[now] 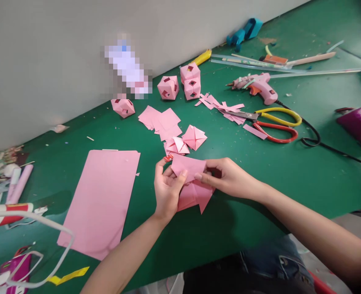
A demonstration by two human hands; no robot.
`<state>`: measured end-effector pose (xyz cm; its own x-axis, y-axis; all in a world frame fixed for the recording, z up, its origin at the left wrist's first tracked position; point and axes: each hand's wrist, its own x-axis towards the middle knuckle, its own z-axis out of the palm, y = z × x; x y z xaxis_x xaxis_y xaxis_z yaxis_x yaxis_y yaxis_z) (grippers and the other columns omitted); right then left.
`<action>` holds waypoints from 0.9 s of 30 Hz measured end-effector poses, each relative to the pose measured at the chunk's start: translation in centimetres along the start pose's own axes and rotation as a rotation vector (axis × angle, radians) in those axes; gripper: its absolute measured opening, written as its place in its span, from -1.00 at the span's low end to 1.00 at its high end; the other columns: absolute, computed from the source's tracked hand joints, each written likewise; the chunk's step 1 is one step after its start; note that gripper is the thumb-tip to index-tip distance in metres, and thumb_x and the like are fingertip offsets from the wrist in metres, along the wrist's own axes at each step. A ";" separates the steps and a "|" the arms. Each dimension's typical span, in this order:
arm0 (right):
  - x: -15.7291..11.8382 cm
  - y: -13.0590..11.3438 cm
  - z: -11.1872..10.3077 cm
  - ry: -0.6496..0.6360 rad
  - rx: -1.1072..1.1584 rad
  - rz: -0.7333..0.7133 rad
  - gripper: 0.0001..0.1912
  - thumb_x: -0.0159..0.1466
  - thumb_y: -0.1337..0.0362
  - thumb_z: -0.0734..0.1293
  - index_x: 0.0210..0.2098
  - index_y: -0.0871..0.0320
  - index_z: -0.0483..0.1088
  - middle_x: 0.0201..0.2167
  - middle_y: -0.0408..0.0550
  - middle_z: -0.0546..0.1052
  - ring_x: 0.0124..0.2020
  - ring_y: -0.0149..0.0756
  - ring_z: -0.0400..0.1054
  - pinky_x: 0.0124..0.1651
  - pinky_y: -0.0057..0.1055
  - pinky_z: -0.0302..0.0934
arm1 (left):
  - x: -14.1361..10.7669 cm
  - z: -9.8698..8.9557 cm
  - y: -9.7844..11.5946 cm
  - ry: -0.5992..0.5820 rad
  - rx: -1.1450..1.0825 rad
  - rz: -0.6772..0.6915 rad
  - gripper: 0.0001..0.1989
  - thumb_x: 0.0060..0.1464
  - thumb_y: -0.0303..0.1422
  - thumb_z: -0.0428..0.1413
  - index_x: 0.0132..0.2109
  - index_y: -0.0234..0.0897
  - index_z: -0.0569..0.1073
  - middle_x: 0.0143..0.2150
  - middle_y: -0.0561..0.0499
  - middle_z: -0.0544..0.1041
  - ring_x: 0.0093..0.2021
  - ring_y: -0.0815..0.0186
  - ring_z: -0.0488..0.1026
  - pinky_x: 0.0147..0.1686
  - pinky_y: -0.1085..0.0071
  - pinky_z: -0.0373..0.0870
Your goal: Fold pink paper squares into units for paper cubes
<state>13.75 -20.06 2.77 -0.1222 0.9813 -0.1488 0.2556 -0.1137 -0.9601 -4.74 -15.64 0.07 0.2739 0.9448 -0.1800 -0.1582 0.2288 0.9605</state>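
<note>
The folded pink paper is held up just to the right of the large pink sheet, which serves as the landmark here. The fingers of the left hand pinch its left side, thumb on top; the fingers of the right hand grip its right edge. Whether it is 1 piece or 2 cannot be told.

The likeliest trouble is a skewed crease: if the 2 thumbs press unevenly, the upper flap could slide off line. Squeezing too hard might crumple such thin paper, and the hanging lower corner could bend against the counter. A tug on the white cable, which seems to cross the sheet's near left corner, might drag or crease that sheet.

Counted: beyond the sheet and to its right stand 4 paper cubes, 2 of them stacked. Nearer, still right of the sheet, are at least 3 overlapping pink squares and at least 2 folded pieces. Farther right of it lie 1 pair of scissors, 1 pink glue gun and many paper strips, too tangled to count. Beyond the sheet and right is 1 yellow cutter.
</note>
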 end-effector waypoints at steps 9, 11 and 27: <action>0.0 -0.3 -1.2 0.050 0.328 0.077 -0.55 0.35 -0.10 0.29 -0.30 0.18 0.51 -0.51 -0.10 0.46 -0.51 -0.40 0.28 -0.48 -0.46 0.17 | 0.1 -0.1 -0.1 0.009 -0.021 0.002 -0.43 0.07 -0.30 0.33 0.15 -0.18 0.26 -0.02 -0.13 0.61 -0.01 0.16 0.60 0.01 0.23 0.53; 0.1 -0.3 -1.1 0.041 0.379 0.093 -0.58 0.31 -0.08 0.34 -0.26 0.18 0.54 -0.49 -0.10 0.48 -0.50 -0.39 0.30 -0.48 -0.46 0.19 | 0.1 -0.2 -0.2 0.004 -0.012 0.012 -0.43 0.07 -0.29 0.32 0.15 -0.17 0.27 -0.01 -0.13 0.60 -0.02 0.16 0.60 0.00 0.25 0.54; 0.4 0.0 0.0 -0.017 0.279 0.095 -0.61 0.15 -0.04 0.49 -0.31 0.17 0.51 -0.44 -0.13 0.51 -0.44 -0.38 0.31 -0.42 -0.44 0.15 | -0.3 0.0 0.2 -0.102 0.072 0.017 -0.52 0.06 -0.29 0.33 0.08 -0.17 0.34 -0.11 -0.06 0.62 -0.16 0.23 0.63 -0.13 0.34 0.56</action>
<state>13.72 -19.62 2.75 -0.1268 0.9617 -0.2432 -0.0064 -0.2460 -0.9693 -4.88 -15.91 0.36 0.3679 0.9185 -0.1448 -0.0961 0.1925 0.9766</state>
